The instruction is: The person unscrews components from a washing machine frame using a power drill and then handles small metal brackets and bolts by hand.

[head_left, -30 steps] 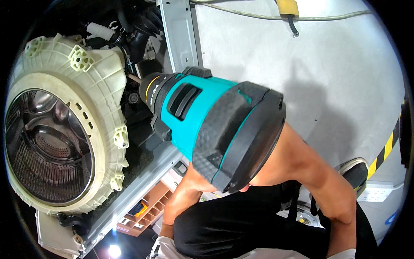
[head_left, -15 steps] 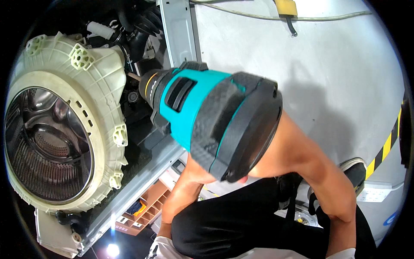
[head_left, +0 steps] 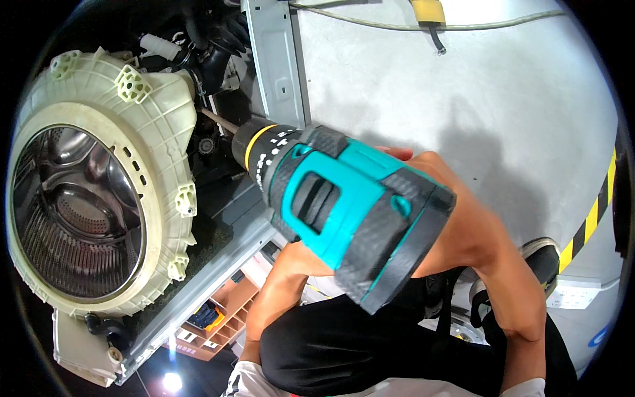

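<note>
A teal and black power drill [head_left: 360, 173] points up and left, held out over my knees. Its long thin bit [head_left: 219, 122] ends by the right edge of a cream plastic washing machine tub [head_left: 173, 142]; I cannot tell whether the tip touches anything. My right hand [head_left: 444, 218] is closed around the drill from behind, with a few fingertips showing past its far side. Beneath the drill body goes my left hand [head_left: 309, 259], its fingers hidden by the tool. Inside the tub's round opening shows a shiny metal drum [head_left: 83, 212].
A grey metal cabinet frame [head_left: 278, 73] borders the tub, with dark hoses and a white cylinder [head_left: 159, 46] inside. A cable [head_left: 489, 26] crosses the pale floor. Below the frame stands a compartmented box [head_left: 225, 317]. Yellow-black tape [head_left: 585, 228] runs at the right.
The drill has shifted right and slightly down, and it has rolled so more of its side shows. More of the bit is visible, and fingertips now show beyond the drill.
</note>
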Available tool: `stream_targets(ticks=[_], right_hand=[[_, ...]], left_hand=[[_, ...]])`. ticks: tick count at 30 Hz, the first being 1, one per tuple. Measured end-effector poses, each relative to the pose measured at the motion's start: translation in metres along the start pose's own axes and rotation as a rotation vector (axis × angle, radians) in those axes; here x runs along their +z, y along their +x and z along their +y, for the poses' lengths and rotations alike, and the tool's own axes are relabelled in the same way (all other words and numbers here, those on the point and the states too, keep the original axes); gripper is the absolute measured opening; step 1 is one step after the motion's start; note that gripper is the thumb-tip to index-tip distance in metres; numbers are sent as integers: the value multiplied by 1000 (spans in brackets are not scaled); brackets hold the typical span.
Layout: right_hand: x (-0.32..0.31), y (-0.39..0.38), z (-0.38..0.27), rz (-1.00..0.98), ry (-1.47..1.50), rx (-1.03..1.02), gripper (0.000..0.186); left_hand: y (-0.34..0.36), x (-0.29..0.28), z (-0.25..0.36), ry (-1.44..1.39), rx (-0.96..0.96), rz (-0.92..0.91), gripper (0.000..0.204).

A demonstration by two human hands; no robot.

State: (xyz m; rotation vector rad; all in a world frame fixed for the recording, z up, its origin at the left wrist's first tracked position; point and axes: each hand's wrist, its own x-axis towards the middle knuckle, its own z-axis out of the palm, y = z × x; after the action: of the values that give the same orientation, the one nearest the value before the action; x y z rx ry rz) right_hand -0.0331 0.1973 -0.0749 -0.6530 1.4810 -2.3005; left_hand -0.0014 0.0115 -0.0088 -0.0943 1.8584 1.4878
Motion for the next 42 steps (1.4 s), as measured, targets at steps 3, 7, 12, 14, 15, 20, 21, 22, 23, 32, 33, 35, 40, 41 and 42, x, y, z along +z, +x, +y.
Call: stream_targets(ticks=[3, 7, 12, 14, 15, 20, 21, 22, 23, 32, 33, 35, 40, 41, 42], right_hand=[[1, -10, -3, 67, 9, -8, 47], [-9, -23, -6, 23, -49, 92, 33], [-12, -36, -6, 64, 22, 146, 34], [-14, -39, -7, 35, -95, 180, 30], [-14, -39, -8, 14, -148, 197, 28], [-10, -43, -8, -24, -231, 173, 25], [-10, -43, -7, -20, -242, 171, 24], [-9, -44, -7, -21, -251, 171, 24], [-8, -45, -6, -20, -260, 170, 23], [-3, -47, -7, -7, -316, 159, 17], [-2, -47, -8, -8, -315, 160, 17], [-2, -48, -9, -3, -320, 156, 16], [-2, -50, -7, -3, -351, 177, 15], [-1, -49, -8, -6, -349, 182, 15], [-1, -50, -9, -8, -347, 190, 14]], left_hand=[[-9, 0, -3, 147, 4, -103, 42], [-6, -11, -5, 375, 39, -123, 39], [-13, -57, -13, -25, -83, 727, 21], [-9, -98, -33, -211, 58, 896, 22], [-4, -115, -43, -335, 73, 1022, 23], [23, -186, -64, -717, 308, 1097, 17], [34, -189, -56, -750, 328, 1166, 17], [42, -189, -52, -766, 364, 1248, 17], [41, -202, -55, -833, 390, 1163, 17], [33, -237, -61, -1011, 505, 1097, 25], [35, -241, -59, -973, 483, 1178, 26], [40, -251, -61, -953, 456, 1113, 25], [43, -252, -70, -920, 406, 1216, 22], [42, -257, -72, -934, 411, 1191, 22], [41, -262, -73, -949, 416, 1167, 22]])
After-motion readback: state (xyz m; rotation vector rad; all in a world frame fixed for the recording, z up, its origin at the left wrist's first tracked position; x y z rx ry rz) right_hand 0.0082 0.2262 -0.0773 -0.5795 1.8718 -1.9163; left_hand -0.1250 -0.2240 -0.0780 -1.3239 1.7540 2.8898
